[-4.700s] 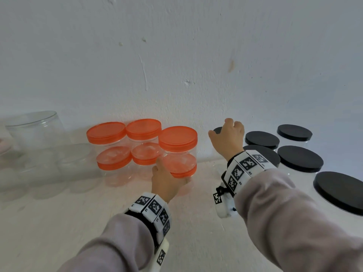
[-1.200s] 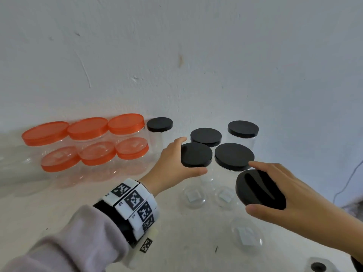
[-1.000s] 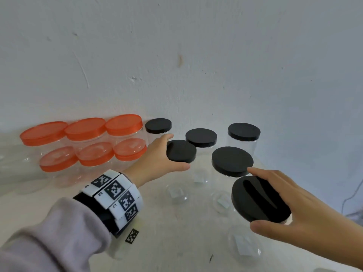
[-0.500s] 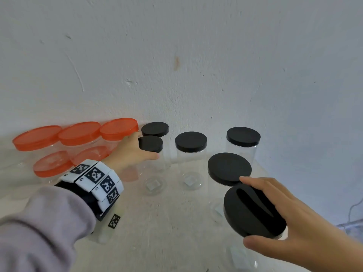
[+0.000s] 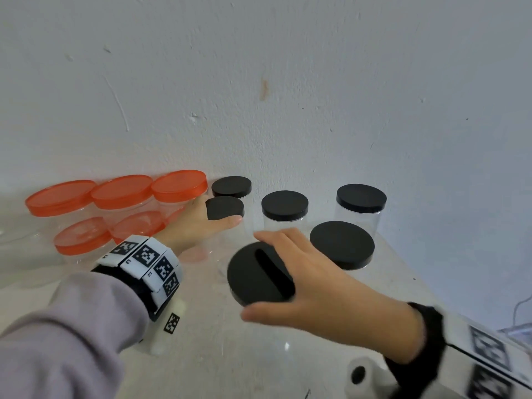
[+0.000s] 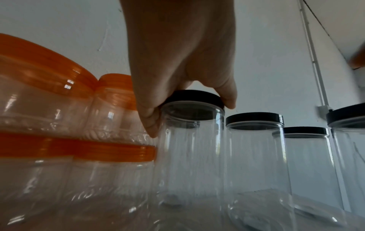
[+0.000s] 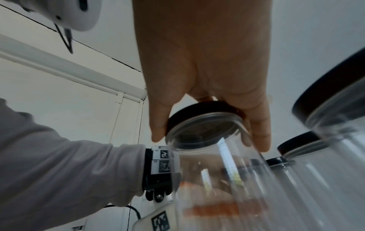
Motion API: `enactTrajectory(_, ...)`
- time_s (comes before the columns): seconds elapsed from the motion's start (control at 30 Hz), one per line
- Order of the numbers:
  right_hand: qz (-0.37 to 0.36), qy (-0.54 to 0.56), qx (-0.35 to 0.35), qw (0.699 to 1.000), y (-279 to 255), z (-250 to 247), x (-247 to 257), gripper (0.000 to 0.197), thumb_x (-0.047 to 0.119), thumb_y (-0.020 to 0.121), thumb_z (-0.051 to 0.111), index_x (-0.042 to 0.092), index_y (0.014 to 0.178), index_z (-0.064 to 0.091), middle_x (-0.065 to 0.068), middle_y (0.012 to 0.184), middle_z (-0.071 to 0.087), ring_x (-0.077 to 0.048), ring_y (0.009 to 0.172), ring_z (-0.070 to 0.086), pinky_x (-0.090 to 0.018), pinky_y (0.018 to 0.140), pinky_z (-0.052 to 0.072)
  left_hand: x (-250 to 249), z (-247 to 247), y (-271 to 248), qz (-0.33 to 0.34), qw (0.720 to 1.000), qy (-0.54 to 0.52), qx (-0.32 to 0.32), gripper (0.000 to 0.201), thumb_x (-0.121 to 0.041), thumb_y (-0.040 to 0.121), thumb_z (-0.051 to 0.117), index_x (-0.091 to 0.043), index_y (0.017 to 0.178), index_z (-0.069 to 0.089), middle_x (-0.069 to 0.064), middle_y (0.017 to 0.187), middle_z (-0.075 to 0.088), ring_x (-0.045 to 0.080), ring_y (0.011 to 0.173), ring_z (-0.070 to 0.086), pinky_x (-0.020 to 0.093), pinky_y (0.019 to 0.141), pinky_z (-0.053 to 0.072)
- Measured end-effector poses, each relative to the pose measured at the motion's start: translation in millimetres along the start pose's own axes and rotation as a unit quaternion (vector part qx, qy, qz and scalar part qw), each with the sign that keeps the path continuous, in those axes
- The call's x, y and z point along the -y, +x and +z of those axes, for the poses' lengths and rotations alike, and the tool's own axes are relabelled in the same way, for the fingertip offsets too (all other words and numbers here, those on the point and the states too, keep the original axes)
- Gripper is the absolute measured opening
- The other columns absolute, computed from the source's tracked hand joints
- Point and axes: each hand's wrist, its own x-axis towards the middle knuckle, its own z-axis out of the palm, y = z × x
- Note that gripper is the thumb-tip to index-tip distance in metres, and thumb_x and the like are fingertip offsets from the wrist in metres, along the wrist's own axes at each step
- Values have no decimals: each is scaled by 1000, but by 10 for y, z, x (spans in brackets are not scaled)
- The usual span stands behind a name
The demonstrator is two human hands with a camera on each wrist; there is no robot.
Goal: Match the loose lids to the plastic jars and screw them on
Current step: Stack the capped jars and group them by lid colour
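Observation:
My left hand (image 5: 221,211) grips the small black lid (image 5: 226,207) of a clear jar from above, right beside the orange-lidded jars (image 5: 178,185). In the left wrist view the hand (image 6: 191,119) has thumb and fingers curled round that lid (image 6: 192,96), and the jar (image 6: 189,148) stands upright. My right hand (image 5: 254,273) grips the large black lid (image 5: 244,283) of a wide clear jar near the table's middle. The right wrist view shows that hand (image 7: 208,143) round the lid (image 7: 201,109) with the jar (image 7: 217,171) tilted and blurred.
Three more black-lidded jars (image 5: 231,186) (image 5: 284,205) (image 5: 361,198) stand along the white wall, and a wide one (image 5: 342,244) is in front of them. Stacked orange-lidded jars (image 5: 123,191) fill the back left. The table edge (image 5: 408,272) runs along the right.
My left hand has carried the small black-lidded jar leftward to beside the orange jars. My right hand has brought the large black-lidded jar leftward toward the table's middle.

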Motion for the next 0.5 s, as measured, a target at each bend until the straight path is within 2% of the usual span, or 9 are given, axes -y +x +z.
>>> enactTrajectory(0.07,4,2,-17,1000,208,68,21,90,63,76,67,38,146,16,21,128,24,0,111,33,-11,84,32,9,2,-24,-9,1000,-15,-7,38,-51,73,76,-42,103,55,-17,104,65,-2,99,60,32,88,48)
enactTrajectory(0.13,11,2,-35,999,384,113,15,87,58,79,67,33,146,18,13,128,26,-7,112,33,-17,86,32,1,13,-48,-8,999,-24,-22,35,-51,71,76,-42,95,54,-20,94,64,-11,85,60,22,73,47)
enactTrajectory(0.17,16,0,-41,999,451,128,5,88,57,79,68,30,147,18,10,129,27,-8,113,33,-18,87,33,-10,20,-56,-8,999,-25,-28,37,-51,71,76,-40,97,52,-20,94,62,-11,84,59,19,68,44)
enactTrajectory(0.27,33,-4,-39,999,565,162,-46,88,56,79,68,28,147,20,4,130,30,-12,113,35,-22,89,36,-2,29,-42,0,999,-26,-28,45,-48,73,77,-34,105,49,-18,101,59,-4,91,57,17,67,41)
enactTrajectory(0.4,45,-11,-14,999,581,184,-103,86,55,82,66,27,147,18,3,138,28,-15,122,35,-23,93,36,-6,24,-61,14,999,-36,-19,42,-41,75,78,-37,108,51,-19,101,61,-9,89,59,12,68,40)
enactTrajectory(0.5,44,-32,4,998,523,131,-81,86,55,84,63,27,150,15,4,146,24,-16,128,32,-25,96,35,-2,24,-72,24,999,-42,-18,34,-37,77,78,-39,99,52,-21,92,64,-14,85,59,9,63,41)
